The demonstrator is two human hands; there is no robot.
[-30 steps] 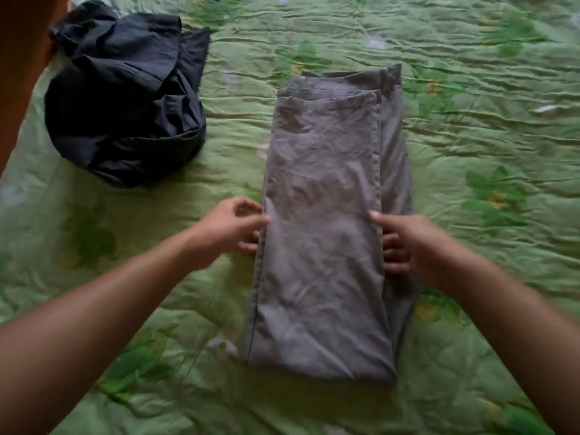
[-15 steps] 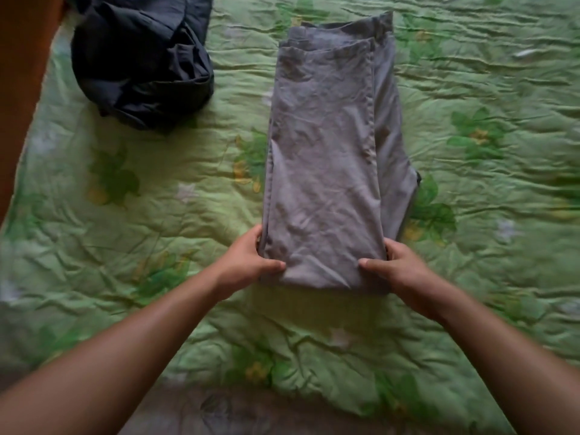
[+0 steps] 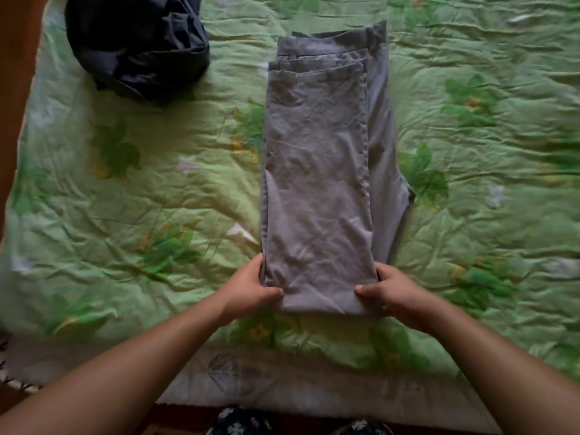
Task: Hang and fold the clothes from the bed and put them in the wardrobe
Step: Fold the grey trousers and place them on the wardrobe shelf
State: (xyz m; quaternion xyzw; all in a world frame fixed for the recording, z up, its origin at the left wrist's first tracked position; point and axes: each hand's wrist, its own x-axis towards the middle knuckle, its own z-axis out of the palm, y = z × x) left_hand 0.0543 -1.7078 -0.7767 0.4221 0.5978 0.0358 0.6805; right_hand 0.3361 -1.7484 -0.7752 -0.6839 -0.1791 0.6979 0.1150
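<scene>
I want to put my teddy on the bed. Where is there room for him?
The green quilt is bare right of the grey trousers, and left of them, below the dark clothes heap. It is crowded at the trousers' near end, where the left hand and right hand grip it, and around the heap.

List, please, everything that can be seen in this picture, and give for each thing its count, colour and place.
grey trousers: one, grey, folded lengthwise, middle of the bedcover
dark garment: one, navy or black, crumpled, far left, apart from the trousers
bedcover: one, green with a leaf and flower print, wrinkled, under both garments
patterned cloth: dark with white flowers, bottom edge, worn by the person
left hand: one, grips the trousers' near left corner, thumb on top
right hand: one, grips the near right corner, thumb on top
</scene>
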